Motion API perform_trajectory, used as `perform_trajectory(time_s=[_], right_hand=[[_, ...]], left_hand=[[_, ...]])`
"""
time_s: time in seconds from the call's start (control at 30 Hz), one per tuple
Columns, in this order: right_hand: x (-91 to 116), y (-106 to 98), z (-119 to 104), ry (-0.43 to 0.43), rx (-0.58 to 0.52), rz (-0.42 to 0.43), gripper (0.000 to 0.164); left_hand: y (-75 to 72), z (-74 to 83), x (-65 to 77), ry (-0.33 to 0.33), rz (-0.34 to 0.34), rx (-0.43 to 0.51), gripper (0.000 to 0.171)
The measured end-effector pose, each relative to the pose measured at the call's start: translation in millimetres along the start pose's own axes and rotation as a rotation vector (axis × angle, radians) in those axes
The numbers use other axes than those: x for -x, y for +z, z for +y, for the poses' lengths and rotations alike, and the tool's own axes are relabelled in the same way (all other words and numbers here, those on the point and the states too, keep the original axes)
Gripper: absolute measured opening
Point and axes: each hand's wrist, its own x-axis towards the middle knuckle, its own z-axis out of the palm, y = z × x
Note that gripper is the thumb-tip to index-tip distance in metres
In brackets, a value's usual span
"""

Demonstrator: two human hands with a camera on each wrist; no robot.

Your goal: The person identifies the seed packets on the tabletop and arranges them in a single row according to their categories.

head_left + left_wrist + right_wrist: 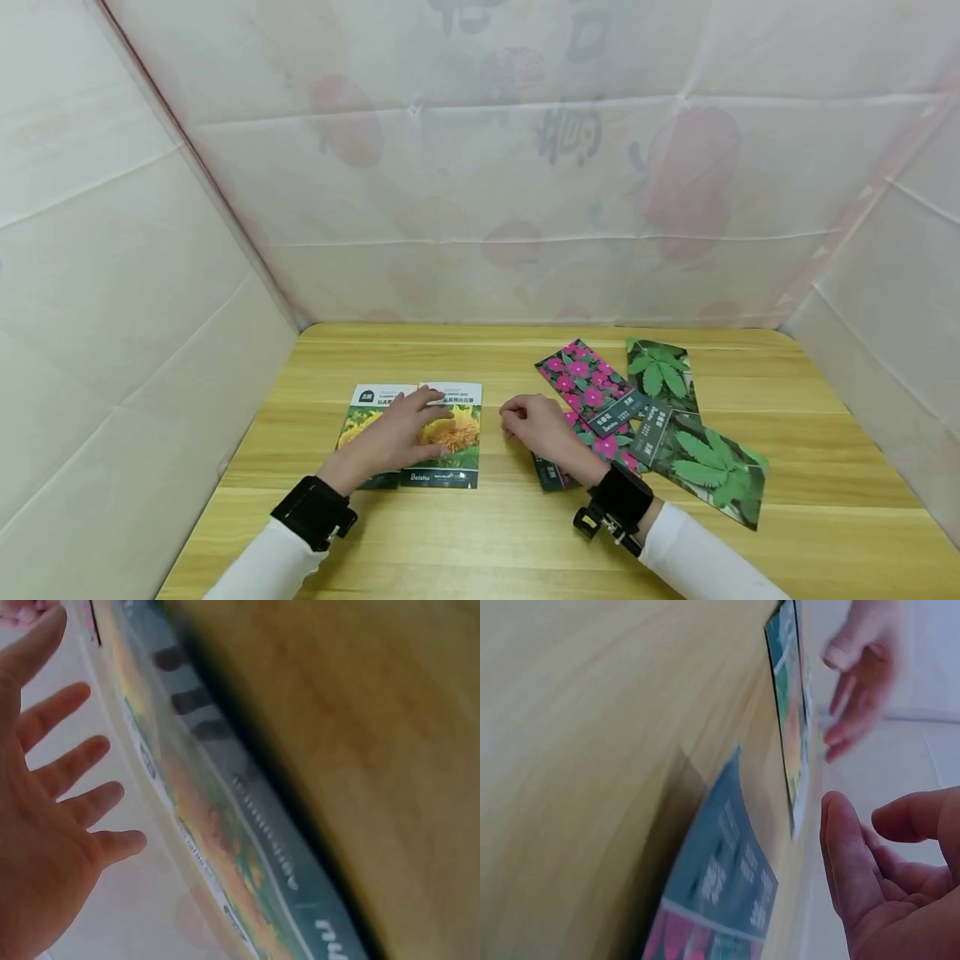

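Observation:
Two sunflower seed packets lie side by side on the table, the right one [459, 467] overlapping the left one [352, 425]. Over them hovers my left hand [393, 433], fingers spread and holding nothing. To the right, my right hand [543, 429] hangs with loosely bent fingers, thumb apart from the index finger in the right wrist view, nothing between them. Beneath and beside that hand lies a pink-flower seed packet [603, 446], partly hidden by the wrist. A second pink-flower packet [577, 375] sits behind it at a slant, overlapping it.
Two green-leaf seed packets lie at the right, an upright one [660, 375] at the back and a slanted one [708, 467] nearer the front, touching the pink ones. A wooden table [450, 550] carries everything. White printed sheets [465, 208] wall the back and sides.

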Motion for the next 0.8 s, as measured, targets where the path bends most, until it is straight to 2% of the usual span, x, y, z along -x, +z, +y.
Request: perform_trajectory(time_s=[0.17, 0.3, 0.67, 0.8], right_hand=[[2.0, -8.5, 0.7, 0.012, -0.016, 0.015, 0.022], [5.5, -14.0, 4.6, 0.026, -0.064, -0.002, 0.025], [11.8, -35.6, 14.6, 0.06, -0.02, 0.027, 0.027], [15.1, -48.6, 18.8, 0.076, 0.028, 0.051, 0.026]], left_hand=[[2.8, 0.3, 1.6, 0.023, -0.078, -0.023, 0.06], [2.0, 0.8, 3.7, 0.031, -0.111, -0.035, 0.059], [2.6, 1.6, 7.1, 0.026, -0.108, -0.059, 0.057], [2.5, 3.0, 5.6, 0.018, -0.074, -0.033, 0.057]])
